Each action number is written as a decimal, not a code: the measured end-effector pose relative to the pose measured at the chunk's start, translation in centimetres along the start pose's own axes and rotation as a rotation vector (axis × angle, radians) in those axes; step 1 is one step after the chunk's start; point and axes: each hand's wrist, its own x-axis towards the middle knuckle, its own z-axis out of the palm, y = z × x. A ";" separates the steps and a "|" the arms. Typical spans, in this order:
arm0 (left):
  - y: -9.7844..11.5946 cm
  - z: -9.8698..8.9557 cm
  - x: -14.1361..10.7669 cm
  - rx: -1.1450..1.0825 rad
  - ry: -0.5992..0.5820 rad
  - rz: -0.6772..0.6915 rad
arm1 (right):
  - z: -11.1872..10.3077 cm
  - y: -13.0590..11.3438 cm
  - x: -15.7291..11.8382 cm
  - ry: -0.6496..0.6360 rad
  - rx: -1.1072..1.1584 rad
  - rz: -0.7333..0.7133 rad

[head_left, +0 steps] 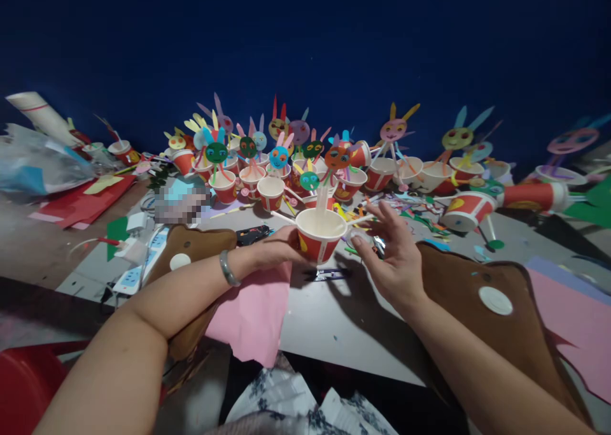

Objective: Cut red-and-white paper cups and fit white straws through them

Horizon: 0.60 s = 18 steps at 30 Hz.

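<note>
My left hand (281, 245), a bracelet on its wrist, grips a red and white paper cup (324, 249) from the left side and holds it upright above the table. Pale strips or sticks stand up inside the cup, and a white stick juts out on each side of its rim. To the right of the cup, my right hand (395, 260) is open with its fingers spread, apart from the cup's wall. Below the cup, scissors (329, 274) lie on the grey table (334, 330). A pink sheet (252, 314) lies under my left forearm.
Several paper cups with rabbit faces, such as one with a blue face (278, 158), stand at the back. Colourful paper scraps (415, 209) lie before them. Brown cushion-like pieces (453, 295) flank my arms. A power strip (143, 263) lies left, near red paper (86, 199).
</note>
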 end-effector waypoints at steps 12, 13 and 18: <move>-0.2 0.3 0.1 0.172 -0.047 0.005 | -1.8 -0.3 0.6 0.121 -0.671 -0.543; -0.4 0.4 0.2 0.157 -0.044 -0.005 | -1.7 -0.4 0.5 0.101 -0.666 -0.526; -1.5 0.6 0.3 0.051 0.003 0.004 | -1.0 -0.9 0.3 0.019 -0.546 -0.435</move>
